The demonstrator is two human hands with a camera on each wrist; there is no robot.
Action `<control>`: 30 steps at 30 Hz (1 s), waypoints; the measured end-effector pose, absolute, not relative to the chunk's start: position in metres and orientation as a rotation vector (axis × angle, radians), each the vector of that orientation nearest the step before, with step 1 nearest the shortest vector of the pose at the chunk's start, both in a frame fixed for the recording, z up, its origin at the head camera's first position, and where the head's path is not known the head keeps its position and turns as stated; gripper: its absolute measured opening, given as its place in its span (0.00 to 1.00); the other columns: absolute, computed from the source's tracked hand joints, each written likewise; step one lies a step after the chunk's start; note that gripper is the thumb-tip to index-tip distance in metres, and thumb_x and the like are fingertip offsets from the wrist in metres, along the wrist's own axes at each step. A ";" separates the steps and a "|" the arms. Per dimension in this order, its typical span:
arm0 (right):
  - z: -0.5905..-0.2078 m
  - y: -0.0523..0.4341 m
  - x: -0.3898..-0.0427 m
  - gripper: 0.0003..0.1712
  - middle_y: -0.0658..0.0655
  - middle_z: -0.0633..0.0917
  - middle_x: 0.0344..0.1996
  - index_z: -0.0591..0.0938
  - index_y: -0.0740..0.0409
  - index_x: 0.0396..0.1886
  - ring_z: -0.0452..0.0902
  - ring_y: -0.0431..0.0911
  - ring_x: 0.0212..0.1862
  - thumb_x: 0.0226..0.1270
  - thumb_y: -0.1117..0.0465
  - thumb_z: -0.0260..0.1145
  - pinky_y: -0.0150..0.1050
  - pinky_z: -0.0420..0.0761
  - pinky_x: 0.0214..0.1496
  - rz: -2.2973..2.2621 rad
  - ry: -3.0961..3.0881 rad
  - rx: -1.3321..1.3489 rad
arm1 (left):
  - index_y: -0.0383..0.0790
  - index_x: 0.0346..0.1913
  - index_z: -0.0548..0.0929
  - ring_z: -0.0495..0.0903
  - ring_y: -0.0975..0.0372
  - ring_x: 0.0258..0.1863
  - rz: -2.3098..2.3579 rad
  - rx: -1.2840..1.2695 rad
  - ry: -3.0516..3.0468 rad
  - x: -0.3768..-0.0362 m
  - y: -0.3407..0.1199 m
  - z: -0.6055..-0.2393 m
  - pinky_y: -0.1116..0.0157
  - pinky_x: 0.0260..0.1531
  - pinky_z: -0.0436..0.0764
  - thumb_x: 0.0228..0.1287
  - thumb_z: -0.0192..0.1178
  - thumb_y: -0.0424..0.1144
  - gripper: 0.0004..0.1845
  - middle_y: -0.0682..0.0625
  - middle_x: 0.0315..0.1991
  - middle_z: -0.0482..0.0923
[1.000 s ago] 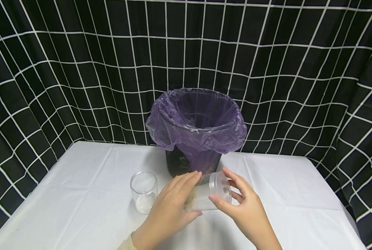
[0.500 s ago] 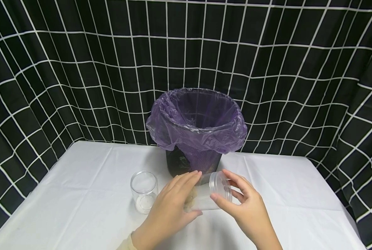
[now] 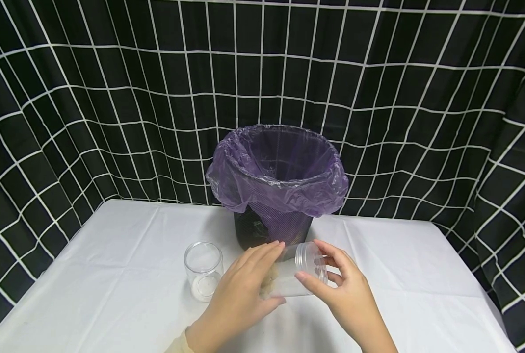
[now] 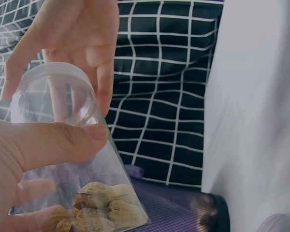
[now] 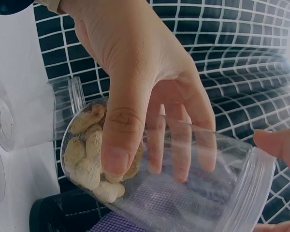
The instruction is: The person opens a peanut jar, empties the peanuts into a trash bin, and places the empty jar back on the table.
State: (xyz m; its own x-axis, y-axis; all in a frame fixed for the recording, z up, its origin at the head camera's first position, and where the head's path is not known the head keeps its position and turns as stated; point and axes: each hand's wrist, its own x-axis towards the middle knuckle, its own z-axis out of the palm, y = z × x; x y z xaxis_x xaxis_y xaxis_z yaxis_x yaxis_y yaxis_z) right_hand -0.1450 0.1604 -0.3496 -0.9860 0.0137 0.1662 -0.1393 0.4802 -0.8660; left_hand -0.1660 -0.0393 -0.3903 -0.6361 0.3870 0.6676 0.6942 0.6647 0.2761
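Peanuts (image 5: 89,154) in their shells sit heaped at the closed bottom end of a clear plastic jar (image 3: 295,277) that 2 hands hold tipped on its side just above the white tabletop (image 3: 112,294), in front of the bin. From the head view, the left hand (image 3: 240,294) wraps the jar's body, fingers (image 3: 262,255) curled over the top and thumb underneath; the right wrist view shows that thumb pressed across the wall over the peanuts, with the other fingers seen through the plastic on the far side. The right hand (image 3: 346,294) grips the jar's lid (image 3: 311,262) end, thumb and fingers curled around the rim; the left wrist view shows its fingers draped over the ribbed lid (image 4: 55,92). The jar's lid end points to the right and slightly up and away from the person. Just left of the left hand stands 1 second clear jar (image 3: 203,269), upright and open-topped on the tabletop, apart from both hands. Behind the hands is a black mesh bin (image 3: 271,228) lined with a purple plastic bag (image 3: 280,171) folded over its rim. A black curtain with a white grid (image 3: 112,98) hangs behind the tabletop.
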 end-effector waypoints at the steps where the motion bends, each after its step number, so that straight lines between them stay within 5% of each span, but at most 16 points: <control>1: -0.350 0.160 -0.145 0.38 0.52 0.77 0.63 0.72 0.49 0.70 0.72 0.40 0.58 0.60 0.52 0.74 0.22 0.77 0.59 1.525 -2.567 0.119 | 0.43 0.69 0.71 0.75 0.58 0.64 -0.706 -0.833 -2.307 -0.166 -0.039 -0.390 0.60 0.65 0.77 0.37 0.83 0.43 0.50 0.51 0.66 0.76; 6: -0.352 0.161 -0.145 0.38 0.50 0.77 0.62 0.73 0.47 0.70 0.70 0.35 0.58 0.59 0.55 0.75 0.20 0.75 0.60 1.522 -2.541 0.185 | 0.43 0.69 0.72 0.75 0.58 0.64 -0.701 -0.829 -2.305 -0.166 -0.039 -0.390 0.60 0.65 0.77 0.37 0.83 0.43 0.50 0.51 0.66 0.76; 15: -0.349 0.162 -0.146 0.45 0.53 0.70 0.69 0.66 0.47 0.73 0.69 0.46 0.65 0.57 0.55 0.77 0.20 0.74 0.57 1.550 -2.513 0.165 | 0.44 0.69 0.71 0.76 0.58 0.64 -0.684 -0.823 -2.314 -0.165 -0.039 -0.389 0.60 0.65 0.77 0.37 0.83 0.44 0.50 0.51 0.66 0.76; 23: -0.350 0.162 -0.144 0.36 0.46 0.77 0.61 0.76 0.47 0.66 0.70 0.32 0.58 0.57 0.56 0.77 0.16 0.73 0.59 1.574 -2.501 0.187 | 0.44 0.70 0.71 0.75 0.58 0.64 -0.681 -0.825 -2.331 -0.165 -0.039 -0.390 0.60 0.65 0.77 0.38 0.82 0.45 0.50 0.52 0.66 0.76; 30: -0.352 0.162 -0.146 0.41 0.49 0.72 0.67 0.72 0.44 0.70 0.67 0.32 0.60 0.56 0.59 0.77 0.21 0.75 0.62 1.521 -2.473 0.244 | 0.44 0.69 0.72 0.76 0.59 0.64 -0.669 -0.823 -2.320 -0.165 -0.038 -0.390 0.60 0.65 0.77 0.37 0.82 0.45 0.50 0.52 0.65 0.77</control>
State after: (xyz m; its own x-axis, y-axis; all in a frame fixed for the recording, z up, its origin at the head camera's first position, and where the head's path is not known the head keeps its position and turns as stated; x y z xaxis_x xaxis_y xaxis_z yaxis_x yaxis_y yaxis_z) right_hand -0.1456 0.1622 -0.3516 -0.9604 -0.0225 0.2778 -0.2581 0.4481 -0.8559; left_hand -0.1648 -0.0385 -0.3895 -0.6398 0.3909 0.6617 0.6832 0.6836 0.2568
